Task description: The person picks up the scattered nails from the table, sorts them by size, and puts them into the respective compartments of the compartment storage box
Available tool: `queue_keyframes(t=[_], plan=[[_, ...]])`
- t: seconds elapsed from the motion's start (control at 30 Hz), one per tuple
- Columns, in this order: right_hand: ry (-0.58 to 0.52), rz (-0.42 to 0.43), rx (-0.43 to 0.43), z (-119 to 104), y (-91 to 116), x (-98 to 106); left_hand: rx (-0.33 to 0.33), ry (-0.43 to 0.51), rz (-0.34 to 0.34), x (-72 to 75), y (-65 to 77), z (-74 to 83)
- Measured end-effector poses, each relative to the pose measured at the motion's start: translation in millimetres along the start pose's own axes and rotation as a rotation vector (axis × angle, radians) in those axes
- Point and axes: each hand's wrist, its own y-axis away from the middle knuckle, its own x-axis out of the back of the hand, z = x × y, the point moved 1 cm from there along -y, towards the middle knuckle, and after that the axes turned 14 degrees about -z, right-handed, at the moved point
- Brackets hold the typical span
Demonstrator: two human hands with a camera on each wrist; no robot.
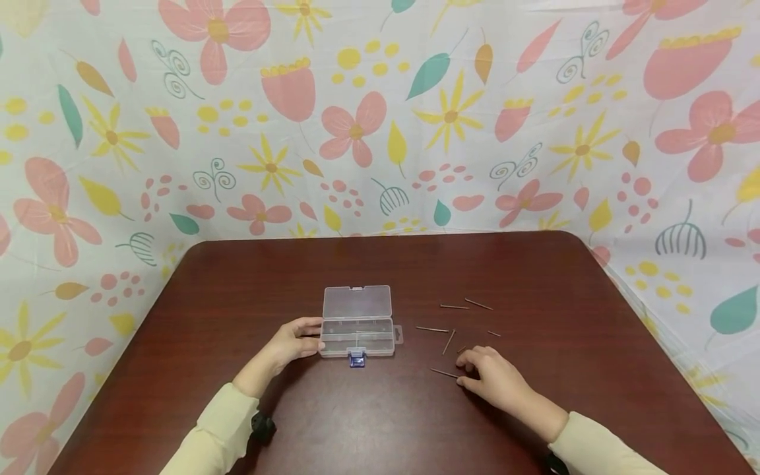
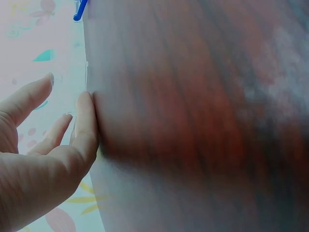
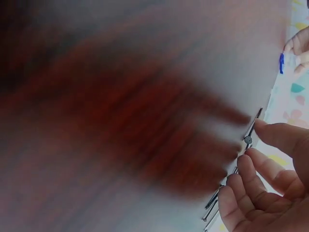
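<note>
A clear plastic box point(image 1: 357, 335) with compartments lies with its lid point(image 1: 357, 302) raised toward the back and a blue latch point(image 1: 357, 360) at its front. My left hand point(image 1: 294, 342) touches the box's left end with spread fingers, thumb near the front corner. Right of the box my right hand point(image 1: 493, 379) is low over the table, fingers bent and thumb apart from the index finger. A nail point(image 1: 444, 373) lies with its head end at that thumb; in the right wrist view its round head point(image 3: 248, 140) shows between thumb and index fingertips.
Several more nails lie beyond my right hand, among them a long nail point(image 1: 431, 329), a slanted nail point(image 1: 448, 342), two at the back, and a short one point(image 1: 494, 333). The dark wooden table point(image 1: 267, 270) meets a flowered cloth point(image 1: 356, 178) behind it.
</note>
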Motion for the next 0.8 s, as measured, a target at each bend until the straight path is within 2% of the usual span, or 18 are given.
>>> queue_keyframes(t=[0.23, 0.53, 0.8], plan=[[-0.026, -0.008, 0.022, 2.4, 2.2, 0.0, 0.017, -0.005, 0.001, -0.9, -1.7, -4.1], [-0.038, -0.035, 0.021, 4.9, 0.0, 0.2, 0.005, -0.003, -0.015, -0.1, -1.6, -0.9], [0.04, -0.076, 0.142, 2.1, -7.8, 4.7, -0.001, 0.007, -0.007, 0.9, -2.2, 0.1]])
